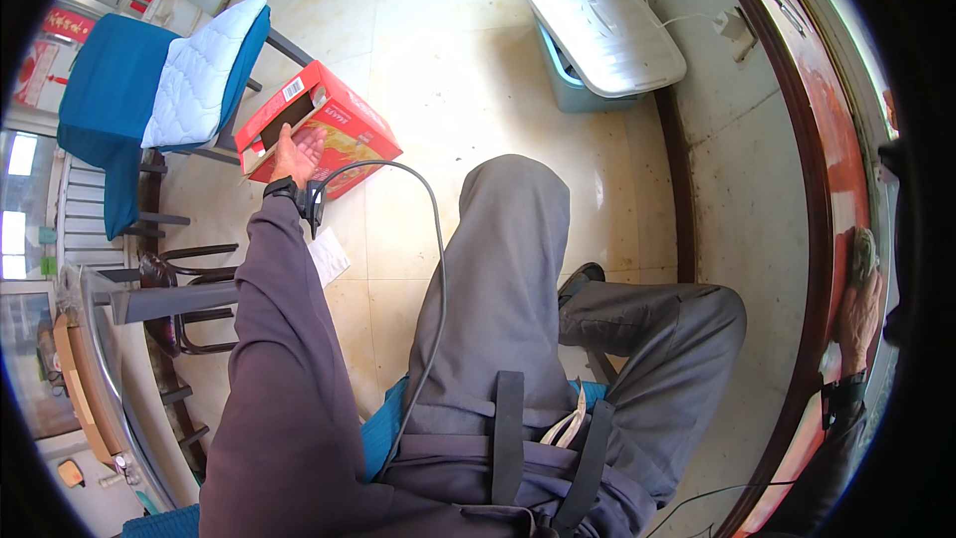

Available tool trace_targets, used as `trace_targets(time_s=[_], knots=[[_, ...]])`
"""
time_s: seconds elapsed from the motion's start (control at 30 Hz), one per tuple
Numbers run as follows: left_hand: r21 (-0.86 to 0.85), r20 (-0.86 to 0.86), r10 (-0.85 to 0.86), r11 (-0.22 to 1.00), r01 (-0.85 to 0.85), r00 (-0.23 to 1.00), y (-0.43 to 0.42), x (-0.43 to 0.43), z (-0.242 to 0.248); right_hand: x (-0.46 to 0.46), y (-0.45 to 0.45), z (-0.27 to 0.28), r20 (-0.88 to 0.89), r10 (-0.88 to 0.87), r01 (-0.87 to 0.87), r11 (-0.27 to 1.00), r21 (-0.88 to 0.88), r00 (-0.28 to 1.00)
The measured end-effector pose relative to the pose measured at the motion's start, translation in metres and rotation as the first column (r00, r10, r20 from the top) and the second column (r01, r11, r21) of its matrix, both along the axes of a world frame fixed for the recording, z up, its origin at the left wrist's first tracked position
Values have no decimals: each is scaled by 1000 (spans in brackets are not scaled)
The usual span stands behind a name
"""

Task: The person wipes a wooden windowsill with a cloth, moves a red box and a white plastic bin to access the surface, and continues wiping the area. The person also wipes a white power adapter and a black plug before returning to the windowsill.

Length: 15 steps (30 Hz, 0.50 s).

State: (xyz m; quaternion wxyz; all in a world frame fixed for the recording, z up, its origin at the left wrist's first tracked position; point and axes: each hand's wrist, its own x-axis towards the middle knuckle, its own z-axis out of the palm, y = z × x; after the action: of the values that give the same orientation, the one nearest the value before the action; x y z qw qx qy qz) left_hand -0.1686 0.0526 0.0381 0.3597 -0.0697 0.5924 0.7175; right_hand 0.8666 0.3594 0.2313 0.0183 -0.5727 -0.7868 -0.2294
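My left hand [300,152] is at the open top of a red cardboard box [358,131], palm up with the thumb apart from the fingers. Nothing shows in that palm. The box stands tilted on the floor beside a chair, and its inside is dark. Far to the right, my right hand [859,314] rests along a red-stained window sill [842,217]. Its fingers are on a crumpled grey-green thing [864,250], perhaps a cloth or scouring pad. The lens rim blurs this area. A black strapped device sits on each wrist.
A blue plastic bin [556,78] has its white lid [605,30] lying askew. At left is a chair with a blue cover [112,82] and white quilted pad [198,82]. A paper sheet [328,255] lies on the floor. A black cable [441,239] runs from my left wrist. Tools [777,0] lie on the sill.
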Motion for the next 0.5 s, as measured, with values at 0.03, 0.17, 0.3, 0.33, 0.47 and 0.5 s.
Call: trace_targets(time_s=[0.03, 0.17, 0.3, 0.33, 0.47, 0.5], knots=[[5, -5, -14, 1000, 14, 1000, 0, 1, -1, 0, 0, 0, 0, 8, -8, 1000, 9, 1000], [14, -16, -42, 999, 42, 999, -1, 3, 0, -2, 0, 1, 24, 34, -35, 999, 32, 999], [-22, -56, -74, 997, 73, 996, 3, 12, 15, 2, 0, 2, 12, 22, -22, 1000, 7, 1000], [-30, -79, -109, 994, 107, 991, 5, 18, 19, 3, 0, 2, 19, 24, -24, 1000, 10, 1000], [-84, -73, -439, 897, 433, 896, 17, 72, 18, 5, 1, 2, 63, 51, -54, 998, 36, 997], [-101, -23, -537, 840, 533, 843, 17, 93, 11, 3, 1, 2, 54, 53, -55, 998, 29, 997]])
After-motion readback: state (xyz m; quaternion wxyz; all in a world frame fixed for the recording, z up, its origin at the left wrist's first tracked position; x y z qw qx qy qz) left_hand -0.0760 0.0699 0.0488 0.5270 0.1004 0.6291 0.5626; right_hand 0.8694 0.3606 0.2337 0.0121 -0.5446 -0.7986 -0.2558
